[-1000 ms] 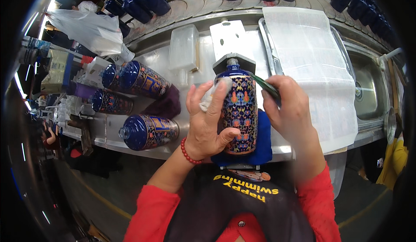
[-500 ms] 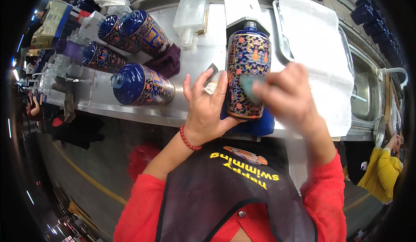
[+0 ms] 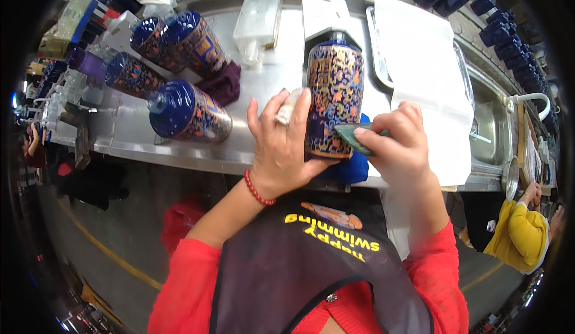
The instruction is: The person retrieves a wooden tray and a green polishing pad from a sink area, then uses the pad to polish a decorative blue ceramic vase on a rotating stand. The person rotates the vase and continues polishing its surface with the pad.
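A dark blue bottle (image 3: 334,103) with a dense multicoloured floral pattern lies on the bench in front of me, its neck pointing away. My left hand (image 3: 281,136) holds it at the near left, thumb across the base and index finger along its side. A small whitish wad (image 3: 286,111), perhaps cloth, is tucked between that hand's fingers. My right hand (image 3: 400,139) pinches a flat green scraper (image 3: 354,137), whose edge meets the bottle's lower right side. Blue cloth (image 3: 353,167) shows under the base, and a dark support sits behind the bottle's shoulder.
Several similar blue bottles (image 3: 190,115) stand to the left beside a purple cloth (image 3: 223,82). A clear, empty-looking bottle (image 3: 257,26) lies at the back. White sheeting (image 3: 419,64) covers a tray at right, before a sink (image 3: 488,124). A person in yellow (image 3: 520,232) is at far right.
The bottle has been turned, so a different part of its pattern faces up. My right hand, blurred before, is now steadier, with the scraper at the bottle's lower right edge.
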Motion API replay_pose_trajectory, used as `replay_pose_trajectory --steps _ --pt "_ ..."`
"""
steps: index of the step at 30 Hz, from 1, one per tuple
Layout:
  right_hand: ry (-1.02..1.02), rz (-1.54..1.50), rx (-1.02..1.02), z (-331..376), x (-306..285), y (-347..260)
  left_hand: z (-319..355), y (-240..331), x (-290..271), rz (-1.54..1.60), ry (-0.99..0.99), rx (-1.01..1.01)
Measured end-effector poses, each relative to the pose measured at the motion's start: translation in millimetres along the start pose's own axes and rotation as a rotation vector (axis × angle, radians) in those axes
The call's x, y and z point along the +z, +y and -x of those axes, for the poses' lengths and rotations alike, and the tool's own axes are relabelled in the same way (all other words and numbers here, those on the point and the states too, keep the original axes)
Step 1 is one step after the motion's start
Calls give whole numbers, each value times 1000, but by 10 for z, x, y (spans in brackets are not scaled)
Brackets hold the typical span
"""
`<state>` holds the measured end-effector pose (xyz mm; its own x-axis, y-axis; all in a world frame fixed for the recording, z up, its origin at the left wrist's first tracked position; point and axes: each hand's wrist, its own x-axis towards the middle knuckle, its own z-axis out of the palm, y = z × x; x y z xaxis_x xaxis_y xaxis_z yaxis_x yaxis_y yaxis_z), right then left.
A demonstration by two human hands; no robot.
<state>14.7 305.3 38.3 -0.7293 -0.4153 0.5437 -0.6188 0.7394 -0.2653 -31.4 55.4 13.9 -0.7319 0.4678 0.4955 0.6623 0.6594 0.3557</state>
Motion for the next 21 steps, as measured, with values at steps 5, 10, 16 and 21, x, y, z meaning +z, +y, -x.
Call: replay_pose_trajectory --steps 5,10,16,21 --pt "-229 -442 -11 -367 -31 107 15 30 -12 13 -42 -21" --pt "227 61 73 -1066 -4 292 66 47 11 19 -68 -87" --pt "-506 -359 -158 -978 -197 -95 96 4 84 50 -87 -107" --pt "105 125 -12 -1196 33 170 118 31 63 73 -67 -138"
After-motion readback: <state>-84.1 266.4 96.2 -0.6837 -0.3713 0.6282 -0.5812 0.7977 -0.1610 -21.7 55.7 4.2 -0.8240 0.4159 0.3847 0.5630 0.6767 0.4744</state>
